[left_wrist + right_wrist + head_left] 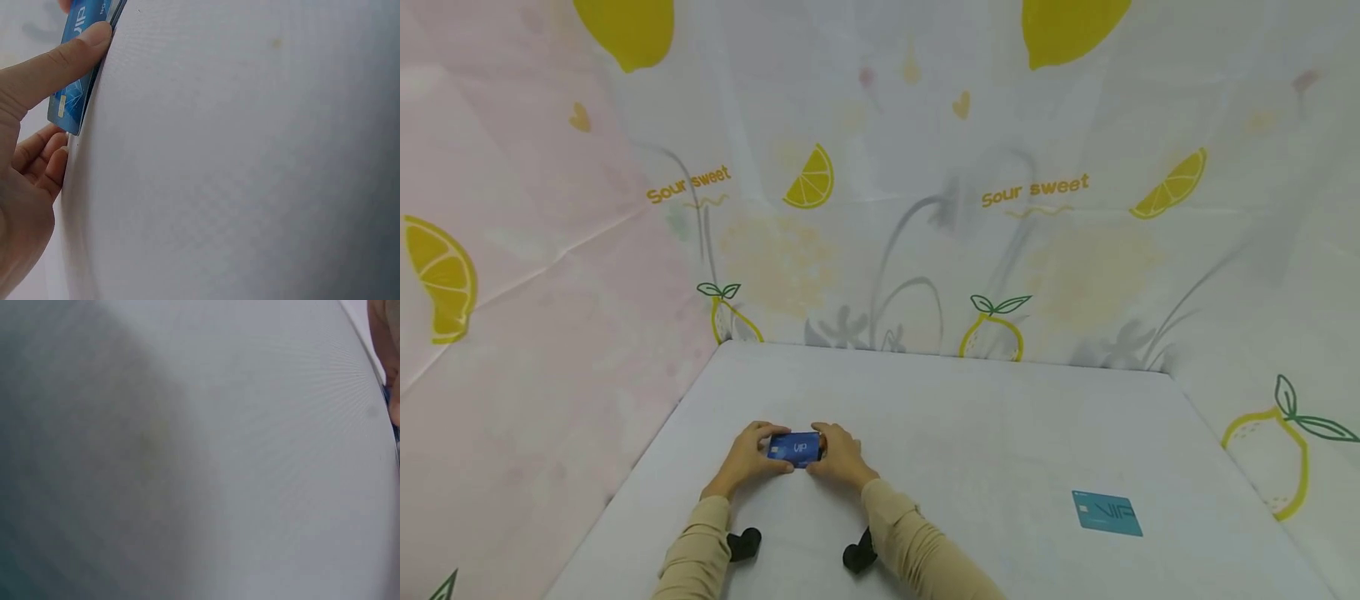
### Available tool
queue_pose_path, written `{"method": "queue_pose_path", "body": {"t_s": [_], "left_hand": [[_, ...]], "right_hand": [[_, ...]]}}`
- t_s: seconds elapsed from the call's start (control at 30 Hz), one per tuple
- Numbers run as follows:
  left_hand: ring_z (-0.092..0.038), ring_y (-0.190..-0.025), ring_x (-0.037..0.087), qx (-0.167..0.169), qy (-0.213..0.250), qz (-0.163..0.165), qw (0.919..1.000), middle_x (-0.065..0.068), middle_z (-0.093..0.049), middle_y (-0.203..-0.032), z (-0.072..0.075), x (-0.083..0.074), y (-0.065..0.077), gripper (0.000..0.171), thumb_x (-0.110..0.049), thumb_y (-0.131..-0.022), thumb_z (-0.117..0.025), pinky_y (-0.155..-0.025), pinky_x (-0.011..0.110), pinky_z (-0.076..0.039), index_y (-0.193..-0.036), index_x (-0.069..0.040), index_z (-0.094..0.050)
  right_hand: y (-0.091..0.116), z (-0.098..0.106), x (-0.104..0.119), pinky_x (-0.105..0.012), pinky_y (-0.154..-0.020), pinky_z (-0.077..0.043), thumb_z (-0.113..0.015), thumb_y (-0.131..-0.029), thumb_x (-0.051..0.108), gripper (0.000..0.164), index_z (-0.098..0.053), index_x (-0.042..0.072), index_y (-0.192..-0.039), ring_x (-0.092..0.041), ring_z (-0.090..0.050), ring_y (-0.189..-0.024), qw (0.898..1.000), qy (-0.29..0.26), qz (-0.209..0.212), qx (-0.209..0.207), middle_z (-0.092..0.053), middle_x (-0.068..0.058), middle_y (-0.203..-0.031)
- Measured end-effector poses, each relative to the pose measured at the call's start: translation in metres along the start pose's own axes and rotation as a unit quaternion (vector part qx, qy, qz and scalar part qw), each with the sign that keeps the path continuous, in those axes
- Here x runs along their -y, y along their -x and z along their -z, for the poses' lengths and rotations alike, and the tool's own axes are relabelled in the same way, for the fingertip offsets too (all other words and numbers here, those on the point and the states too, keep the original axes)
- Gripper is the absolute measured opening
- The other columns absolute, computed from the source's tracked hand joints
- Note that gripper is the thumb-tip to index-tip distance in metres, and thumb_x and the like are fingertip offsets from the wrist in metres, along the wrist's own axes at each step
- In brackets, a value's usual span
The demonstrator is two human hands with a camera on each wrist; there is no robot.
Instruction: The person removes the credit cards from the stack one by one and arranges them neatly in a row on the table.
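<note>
In the head view, a dark blue card (797, 450) printed "VIP" is held level between both hands at the left-centre of the white table. My left hand (751, 454) grips its left end, and my right hand (842, 454) pinches the right end. The left wrist view shows the left thumb (75, 56) lying across the card's face, with a second thin layer showing along the edge under it. Only a sliver of the card shows at the right border of the right wrist view, beside the right fingers (395, 403).
A teal "VIP" card (1108, 512) lies on the white table (970, 442) to the right. Black wrist mounts (859, 554) sit at the sleeves. Lemon-printed cloth walls (910, 250) enclose the table at the back and sides.
</note>
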State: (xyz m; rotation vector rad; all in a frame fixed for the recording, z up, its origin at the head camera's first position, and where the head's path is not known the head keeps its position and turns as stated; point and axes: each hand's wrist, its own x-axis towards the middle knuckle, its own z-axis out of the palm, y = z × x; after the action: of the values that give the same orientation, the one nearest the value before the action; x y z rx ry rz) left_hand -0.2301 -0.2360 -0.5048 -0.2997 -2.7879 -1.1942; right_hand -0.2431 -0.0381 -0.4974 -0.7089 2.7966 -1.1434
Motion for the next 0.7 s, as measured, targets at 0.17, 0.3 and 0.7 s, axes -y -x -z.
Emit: {"method": "queue_pose_path", "body": {"t_s": [0.17, 0.3, 0.7], "left_hand": [[-0.048, -0.110, 0.039, 0.011, 0.015, -0.004, 0.9998, 0.020, -0.051, -0.117, 0.001, 0.002, 0.001, 0.061, -0.020, -0.064, -0.087, -0.093, 0.055, -0.042, -0.118, -0.003, -0.064], [-0.049, -0.110, 0.041, 0.022, 0.025, 0.007, 0.9994, 0.021, -0.050, -0.121, 0.002, 0.005, 0.003, 0.066, -0.021, -0.063, -0.088, -0.092, 0.054, -0.043, -0.121, -0.002, -0.062], [-0.051, -0.109, 0.047, 0.051, 0.040, 0.005, 0.9979, 0.026, -0.049, -0.127, 0.012, 0.006, 0.002, 0.067, -0.020, -0.061, -0.088, -0.091, 0.055, -0.043, -0.118, 0.000, -0.059]], "right_hand": [[0.001, 0.001, 0.001, -0.036, -0.075, -0.039, -0.082, -0.068, 0.017, 0.062, -0.059, 0.002, -0.123, -0.018, -0.057, -0.091, 1.000, 0.015, 0.004, 0.001, -0.061, -0.008, -0.099], [0.002, 0.001, 0.001, -0.039, -0.079, -0.043, -0.081, -0.069, 0.019, 0.058, -0.060, 0.001, -0.121, -0.019, -0.057, -0.095, 1.000, 0.012, 0.018, 0.007, -0.063, -0.011, -0.106], [0.000, 0.010, -0.005, -0.021, -0.075, -0.045, -0.080, -0.068, 0.013, 0.055, -0.060, -0.007, -0.116, -0.010, -0.053, -0.081, 0.996, -0.064, 0.063, 0.028, -0.063, -0.012, -0.097]]}}
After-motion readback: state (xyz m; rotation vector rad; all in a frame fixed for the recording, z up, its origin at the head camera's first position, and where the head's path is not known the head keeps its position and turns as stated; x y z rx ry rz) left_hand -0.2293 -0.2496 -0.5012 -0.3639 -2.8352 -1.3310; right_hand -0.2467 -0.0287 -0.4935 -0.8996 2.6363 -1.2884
